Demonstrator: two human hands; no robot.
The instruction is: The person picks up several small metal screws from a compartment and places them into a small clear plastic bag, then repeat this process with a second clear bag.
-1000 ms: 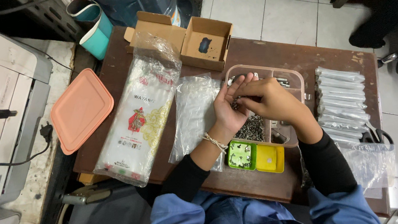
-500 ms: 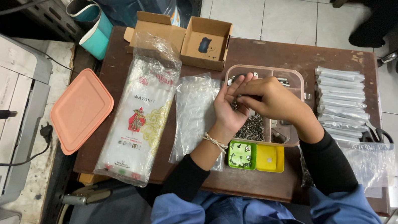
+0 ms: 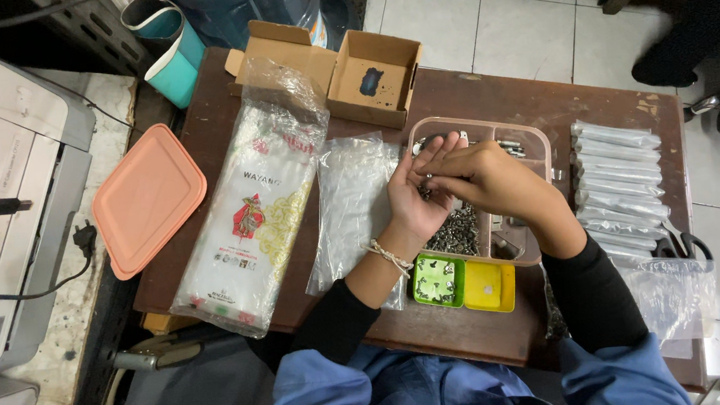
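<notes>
Right now both hands meet over the clear, divided plastic tray (image 3: 528, 138) on the dark brown wooden table (image 3: 493, 94). Left hand (image 3: 418, 193) lies palm up with fingers loosely spread, small dark metal parts (image 3: 426, 193) resting in the palm. Right hand (image 3: 487, 179) reaches across, fingertips drawn together and touching that palm; whether they pinch a piece, I cannot tell. Beneath the wrists, a heap of little dark screws (image 3: 457, 232) fills one tray compartment. Just in front sits a small green box (image 3: 435, 279) holding metal bits, touching a yellow box (image 3: 489, 285). Left of the hands lies a flat stack of clear plastic bags (image 3: 350, 196), then a long printed bag pack (image 3: 253, 208) and a salmon-pink lid (image 3: 147, 197). Filled slim packets (image 3: 619, 182) line up on the right.
</notes>
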